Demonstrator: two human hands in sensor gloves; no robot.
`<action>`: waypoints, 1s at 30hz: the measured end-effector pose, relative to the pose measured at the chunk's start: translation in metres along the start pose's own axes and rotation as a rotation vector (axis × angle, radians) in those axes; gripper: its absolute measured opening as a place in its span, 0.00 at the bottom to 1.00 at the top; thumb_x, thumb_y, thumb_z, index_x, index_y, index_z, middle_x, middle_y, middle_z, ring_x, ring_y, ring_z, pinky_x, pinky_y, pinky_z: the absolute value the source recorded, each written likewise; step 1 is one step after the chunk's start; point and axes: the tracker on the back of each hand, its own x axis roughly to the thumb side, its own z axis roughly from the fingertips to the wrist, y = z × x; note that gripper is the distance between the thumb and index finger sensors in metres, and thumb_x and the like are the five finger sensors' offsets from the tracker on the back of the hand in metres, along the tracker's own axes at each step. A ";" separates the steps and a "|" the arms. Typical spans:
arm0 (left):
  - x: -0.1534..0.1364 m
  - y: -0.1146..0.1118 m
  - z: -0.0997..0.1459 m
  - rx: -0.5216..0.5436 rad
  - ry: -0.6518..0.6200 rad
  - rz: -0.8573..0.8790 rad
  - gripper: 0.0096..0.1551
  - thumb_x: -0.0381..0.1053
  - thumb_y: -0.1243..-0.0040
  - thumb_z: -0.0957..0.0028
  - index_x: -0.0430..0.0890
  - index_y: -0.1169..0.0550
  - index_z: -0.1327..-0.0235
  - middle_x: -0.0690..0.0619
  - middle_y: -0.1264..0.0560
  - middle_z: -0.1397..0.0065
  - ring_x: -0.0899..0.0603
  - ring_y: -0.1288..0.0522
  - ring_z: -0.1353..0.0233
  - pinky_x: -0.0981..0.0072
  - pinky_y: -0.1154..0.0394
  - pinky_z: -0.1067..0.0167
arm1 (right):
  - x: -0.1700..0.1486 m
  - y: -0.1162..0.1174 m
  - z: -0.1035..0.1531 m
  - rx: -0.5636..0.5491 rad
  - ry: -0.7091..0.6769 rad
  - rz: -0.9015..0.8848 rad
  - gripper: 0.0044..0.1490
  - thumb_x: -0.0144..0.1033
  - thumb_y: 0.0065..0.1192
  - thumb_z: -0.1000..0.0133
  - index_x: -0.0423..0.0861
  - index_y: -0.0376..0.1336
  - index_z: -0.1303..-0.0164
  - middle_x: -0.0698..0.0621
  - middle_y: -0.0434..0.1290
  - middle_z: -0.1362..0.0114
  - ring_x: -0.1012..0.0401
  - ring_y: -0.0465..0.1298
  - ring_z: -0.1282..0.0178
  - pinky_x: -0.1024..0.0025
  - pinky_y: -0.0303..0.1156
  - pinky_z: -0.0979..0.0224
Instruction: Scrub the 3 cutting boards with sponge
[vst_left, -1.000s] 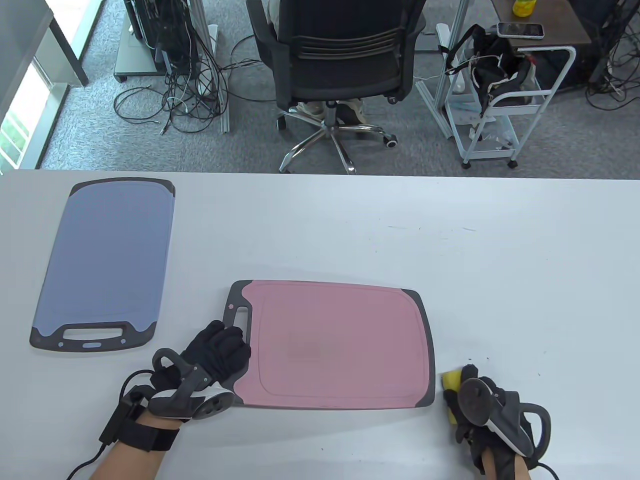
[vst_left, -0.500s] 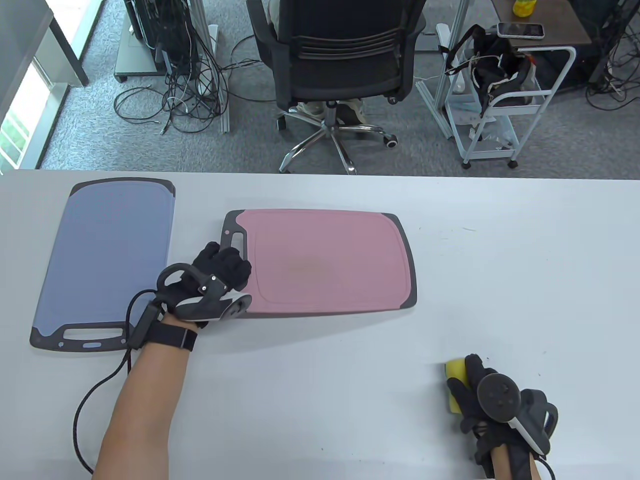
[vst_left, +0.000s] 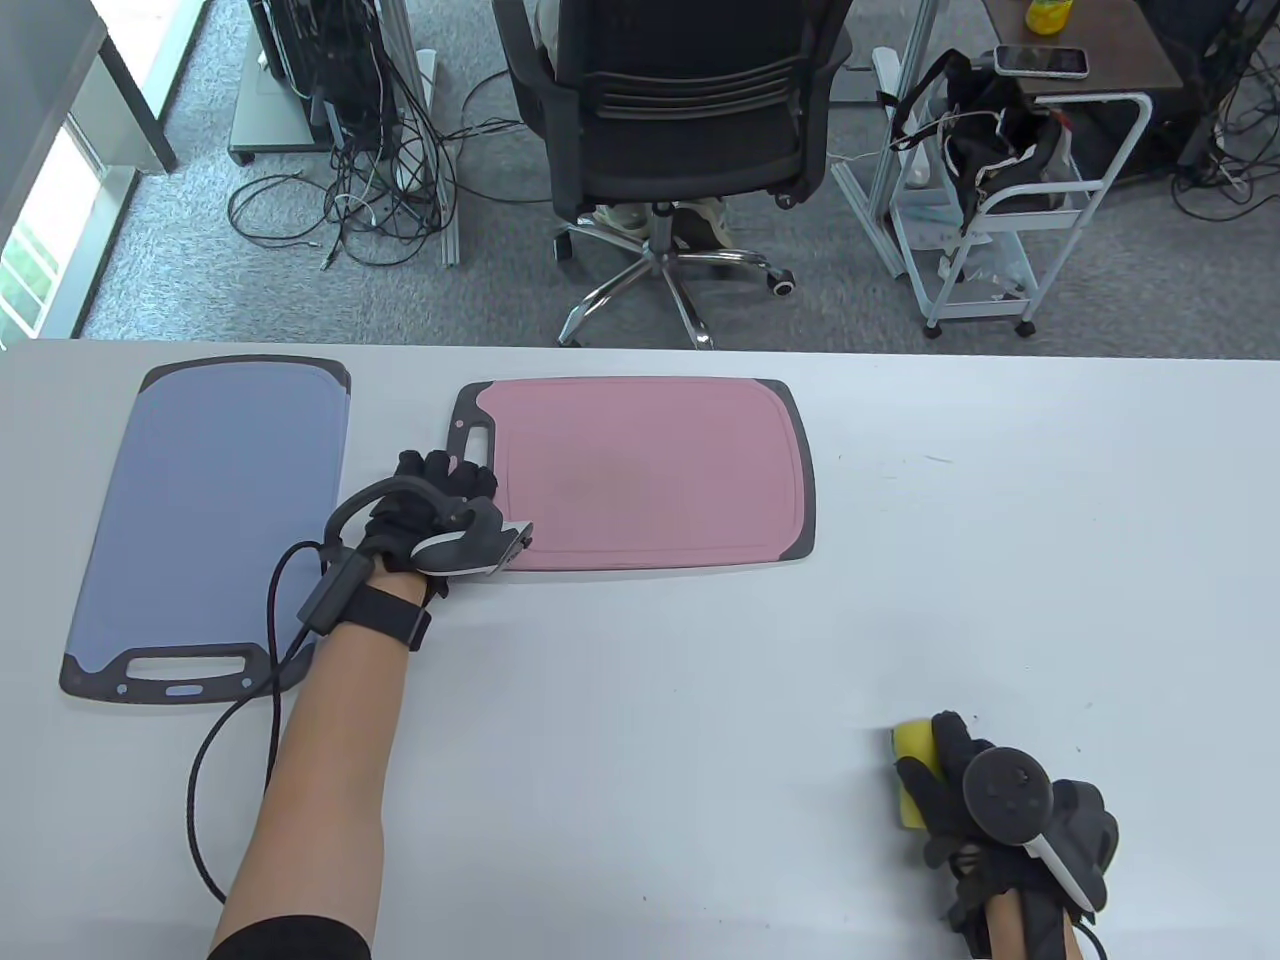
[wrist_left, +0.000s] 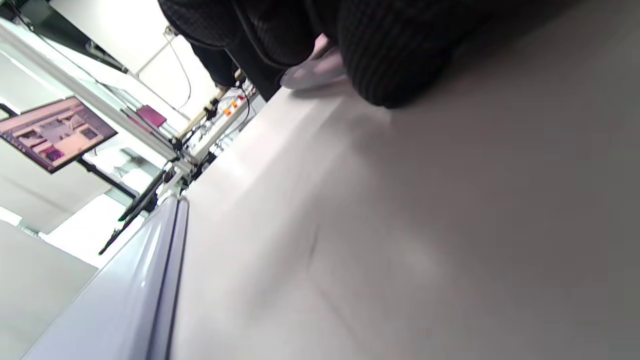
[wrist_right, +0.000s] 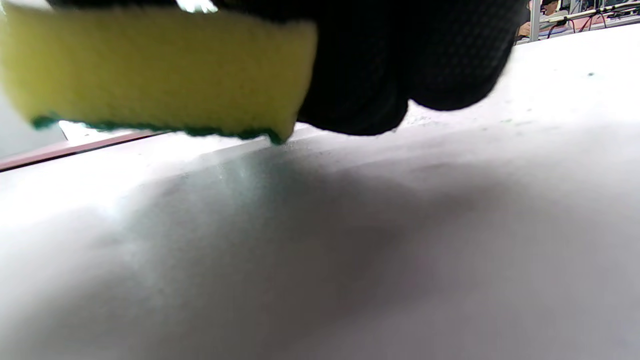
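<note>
A pink cutting board (vst_left: 640, 470) with a dark rim lies flat near the table's far edge, handle to the left. My left hand (vst_left: 435, 490) grips that handle end; in the left wrist view its curled fingers (wrist_left: 395, 55) wrap a sliver of pink board (wrist_left: 320, 67). A blue cutting board (vst_left: 220, 500) lies lengthwise at the far left, and its edge (wrist_left: 125, 295) shows in the left wrist view. Near the front right, my right hand (vst_left: 940, 780) holds a yellow sponge (vst_left: 908, 765) with a green underside (wrist_right: 150, 65) just over the table. I see only two boards.
The white table (vst_left: 1000, 560) stretches wide to the right of the pink board. Beyond its far edge stand a black office chair (vst_left: 680, 110), a white cart (vst_left: 1000, 200) and floor cables (vst_left: 370, 180).
My left hand has slid the pink board from the front middle of the table up to the far edge, beside the blue board. The right hand with the sponge has barely shifted.
</note>
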 end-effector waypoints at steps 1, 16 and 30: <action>-0.001 -0.001 0.003 -0.042 0.021 0.011 0.51 0.52 0.34 0.45 0.51 0.51 0.16 0.49 0.43 0.10 0.39 0.35 0.14 0.40 0.35 0.23 | 0.000 0.000 0.000 0.004 -0.002 -0.004 0.47 0.60 0.59 0.45 0.42 0.60 0.23 0.45 0.74 0.40 0.57 0.78 0.52 0.56 0.76 0.44; -0.034 -0.053 0.153 -0.148 0.218 0.347 0.45 0.66 0.42 0.45 0.51 0.39 0.16 0.46 0.31 0.16 0.38 0.26 0.22 0.39 0.31 0.26 | -0.001 -0.002 0.004 -0.016 0.002 -0.046 0.47 0.60 0.59 0.45 0.42 0.60 0.23 0.45 0.74 0.40 0.57 0.79 0.52 0.57 0.76 0.44; -0.056 -0.135 0.226 -0.191 0.442 0.734 0.44 0.66 0.43 0.39 0.49 0.40 0.15 0.47 0.36 0.14 0.37 0.35 0.15 0.35 0.36 0.24 | -0.002 0.000 0.014 -0.027 0.015 -0.112 0.47 0.60 0.59 0.45 0.42 0.60 0.23 0.45 0.74 0.40 0.57 0.79 0.53 0.57 0.76 0.45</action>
